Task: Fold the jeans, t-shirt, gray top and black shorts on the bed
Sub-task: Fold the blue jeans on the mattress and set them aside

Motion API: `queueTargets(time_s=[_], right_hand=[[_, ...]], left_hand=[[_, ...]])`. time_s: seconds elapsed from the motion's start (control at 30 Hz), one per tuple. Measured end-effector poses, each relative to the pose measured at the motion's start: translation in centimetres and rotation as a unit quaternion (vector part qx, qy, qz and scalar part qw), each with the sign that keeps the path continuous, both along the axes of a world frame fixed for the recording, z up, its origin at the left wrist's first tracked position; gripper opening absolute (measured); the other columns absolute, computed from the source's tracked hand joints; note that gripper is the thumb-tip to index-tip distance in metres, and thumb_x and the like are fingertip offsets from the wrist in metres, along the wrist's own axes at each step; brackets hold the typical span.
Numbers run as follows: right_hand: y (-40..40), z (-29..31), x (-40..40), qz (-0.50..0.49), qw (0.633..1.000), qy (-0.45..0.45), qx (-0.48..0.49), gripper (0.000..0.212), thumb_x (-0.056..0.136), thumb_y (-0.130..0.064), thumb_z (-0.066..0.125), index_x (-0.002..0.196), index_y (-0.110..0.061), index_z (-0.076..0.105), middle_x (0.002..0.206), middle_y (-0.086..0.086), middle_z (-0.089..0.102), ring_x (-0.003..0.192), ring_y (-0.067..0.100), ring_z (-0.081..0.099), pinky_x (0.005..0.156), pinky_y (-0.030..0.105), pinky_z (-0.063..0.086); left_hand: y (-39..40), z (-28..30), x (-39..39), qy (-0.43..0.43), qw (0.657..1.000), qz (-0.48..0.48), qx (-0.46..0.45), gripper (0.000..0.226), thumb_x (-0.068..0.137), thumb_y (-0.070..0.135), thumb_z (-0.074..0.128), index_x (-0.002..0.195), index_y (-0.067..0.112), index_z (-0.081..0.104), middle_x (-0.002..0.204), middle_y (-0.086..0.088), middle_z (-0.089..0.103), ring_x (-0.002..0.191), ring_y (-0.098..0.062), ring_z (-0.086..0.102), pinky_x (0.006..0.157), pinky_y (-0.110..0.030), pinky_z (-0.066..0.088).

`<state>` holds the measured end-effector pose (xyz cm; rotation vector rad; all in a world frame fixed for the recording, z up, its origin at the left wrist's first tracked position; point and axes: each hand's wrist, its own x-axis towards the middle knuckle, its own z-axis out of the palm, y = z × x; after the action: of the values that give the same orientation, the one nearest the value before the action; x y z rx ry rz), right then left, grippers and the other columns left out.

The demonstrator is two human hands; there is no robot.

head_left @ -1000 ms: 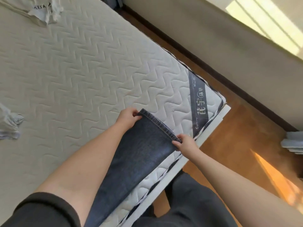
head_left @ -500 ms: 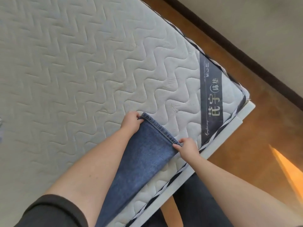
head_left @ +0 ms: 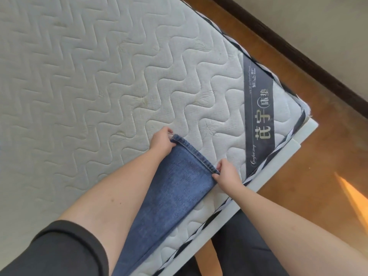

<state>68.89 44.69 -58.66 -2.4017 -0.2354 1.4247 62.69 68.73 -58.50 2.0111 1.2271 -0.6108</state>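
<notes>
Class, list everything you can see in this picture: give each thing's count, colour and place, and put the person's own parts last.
jeans: one, blue, flat on the mattress near its front edge, hem held at both corners
mattress: one, off-white quilted, fills the left and centre
label band: one, dark with pale lettering, across the mattress corner
bed frame: one, white, under the mattress edge
floor: wooden, orange-brown, right side
left hand: pinches the hem's far corner
right hand: pinches the hem's near corner

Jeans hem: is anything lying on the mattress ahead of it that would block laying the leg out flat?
Nothing visible. The left hand and right hand pinch the hem of the jeans, and the mattress beyond it shows only bare quilting.
</notes>
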Motion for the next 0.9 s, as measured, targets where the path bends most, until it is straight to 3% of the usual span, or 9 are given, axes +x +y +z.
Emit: queueTargets(time_s=[0.13,0.23,0.3,0.4,0.57,0.7,0.9], right_hand=[[-1.8,0.1,1.5,-0.023,0.999,-0.047,0.005,0.021,0.086,-0.01,0.065,0.092,-0.017,0.047,0.094,0.006,0.057,0.08,0.022,0.053,0.061,0.033,0.036],[-2.4,0.7,1.6,-0.002,0.998,-0.065,-0.01,0.023,0.088,-0.017,0.068,0.106,-0.016,0.054,0.109,0.007,0.058,0.098,0.025,0.056,0.082,0.039,0.047],[-2.4,1.6,1.0,-0.004,0.996,-0.086,-0.015,0.033,0.09,-0.022,0.066,0.12,-0.014,0.055,0.123,0.009,0.054,0.115,0.027,0.05,0.096,0.042,0.044],[-1.8,3.5,-0.7,-0.011,0.99,-0.141,0.002,0.04,0.093,-0.024,0.06,0.13,-0.013,0.051,0.131,0.01,0.05,0.124,0.028,0.044,0.104,0.042,0.038],[-0.5,6.2,-5.6,0.074,0.988,-0.128,0.054,0.043,0.096,-0.024,0.055,0.138,-0.015,0.047,0.138,0.006,0.049,0.129,0.024,0.042,0.108,0.038,0.034],[1.4,8.0,-11.1,0.17,0.974,-0.11,0.104,0.046,0.099,-0.025,0.05,0.144,-0.02,0.043,0.147,0.001,0.043,0.137,0.02,0.036,0.111,0.037,0.031],[4.3,9.2,-21.6,0.275,0.945,-0.1,0.147,0.051,0.1,-0.023,0.05,0.149,-0.021,0.037,0.151,0.0,0.041,0.14,0.017,0.034,0.115,0.035,0.03]], left_hand=[[-1.0,0.4,2.1,-0.044,0.999,-0.024,-0.007,0.031,0.082,0.01,0.076,0.11,0.014,0.065,0.092,0.0,0.064,0.093,-0.023,0.063,0.077,-0.026,0.045],[-1.0,1.3,2.3,-0.062,0.997,-0.034,0.01,0.036,0.089,0.006,0.067,0.123,0.013,0.062,0.112,-0.004,0.064,0.104,-0.023,0.06,0.092,-0.03,0.046],[-0.6,2.3,1.4,-0.079,0.996,-0.019,0.023,0.036,0.094,0.002,0.058,0.128,0.012,0.06,0.122,-0.006,0.062,0.111,-0.022,0.058,0.094,-0.026,0.041],[-0.1,4.1,-1.4,-0.096,0.994,-0.018,0.042,0.036,0.096,0.001,0.05,0.128,0.014,0.061,0.125,-0.005,0.062,0.114,-0.02,0.058,0.095,-0.025,0.04],[-0.6,6.4,-11.2,-0.101,0.993,0.033,0.045,0.038,0.095,0.0,0.047,0.126,0.014,0.063,0.125,-0.005,0.063,0.114,-0.022,0.059,0.096,-0.028,0.043],[-2.8,7.2,-21.8,-0.078,0.993,0.084,0.039,0.048,0.09,-0.007,0.039,0.122,0.017,0.065,0.116,-0.003,0.065,0.107,-0.023,0.06,0.087,-0.025,0.042],[-5.8,8.1,-39.4,-0.067,0.989,0.114,0.066,0.041,0.095,0.001,0.045,0.131,0.013,0.06,0.132,-0.007,0.058,0.122,-0.026,0.052,0.105,-0.036,0.04]])
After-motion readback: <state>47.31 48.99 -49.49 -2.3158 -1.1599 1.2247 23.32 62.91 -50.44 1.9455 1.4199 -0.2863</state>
